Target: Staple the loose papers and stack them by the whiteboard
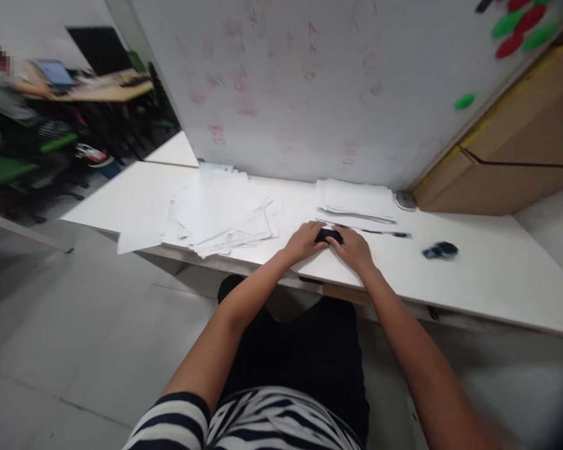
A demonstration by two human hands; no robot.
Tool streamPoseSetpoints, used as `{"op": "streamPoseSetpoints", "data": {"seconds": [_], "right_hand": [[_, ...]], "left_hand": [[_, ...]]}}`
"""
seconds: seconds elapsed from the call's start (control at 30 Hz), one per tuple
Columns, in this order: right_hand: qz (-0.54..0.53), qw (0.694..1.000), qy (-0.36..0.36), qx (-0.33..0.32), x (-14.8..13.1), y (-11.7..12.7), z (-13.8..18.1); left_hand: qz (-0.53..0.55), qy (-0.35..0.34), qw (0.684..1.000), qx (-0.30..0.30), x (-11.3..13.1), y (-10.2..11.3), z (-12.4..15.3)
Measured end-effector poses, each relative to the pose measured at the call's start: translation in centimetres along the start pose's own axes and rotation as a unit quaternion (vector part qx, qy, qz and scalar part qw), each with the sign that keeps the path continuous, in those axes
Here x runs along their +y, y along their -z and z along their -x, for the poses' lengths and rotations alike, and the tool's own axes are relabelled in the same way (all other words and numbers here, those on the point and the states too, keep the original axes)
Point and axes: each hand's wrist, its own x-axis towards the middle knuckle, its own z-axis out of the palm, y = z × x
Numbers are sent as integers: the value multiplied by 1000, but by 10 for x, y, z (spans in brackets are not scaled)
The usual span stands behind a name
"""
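Note:
Between my two hands, at the middle of the white desk (281, 250), is a small black rounded object (329, 235) whose kind I cannot make out. My left hand (304, 242) closes on its left end, and my right hand (354, 248) grips its right end with the thumb in front. Just behind my hands, a thin dark stick-like item (385, 234) lies along the desktop. A neat stack of white paper (356, 199) sits farther back against the whiteboard. Left of my left hand spreads an untidy pile of white sheets (225, 206).
The whiteboard (286, 75) rises behind the desk, with red writing and magnets. Cardboard boxes (511, 175) stand at the back right beside a grey round item (406, 199). A small dark blue object (441, 250) lies to the right. A person sits at another desk (103, 92), far left.

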Motion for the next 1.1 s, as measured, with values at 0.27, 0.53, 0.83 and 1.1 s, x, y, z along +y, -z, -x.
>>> {"op": "streamPoseSetpoints", "data": {"seconds": [0.27,0.53,0.83,1.1], "right_hand": [[-5,998,-65,-1,2,-4,-2],[-1,996,-81,-26,-1,0,-1],[5,996,-87,-35,-5,3,-2],[-2,995,-93,-35,-3,2,-1]], "left_hand": [[-193,227,955,13,-97,117,40],[-238,325,915,22,-144,129,80],[-233,352,900,107,-141,125,85],[-218,351,905,99,-140,126,82]]}}
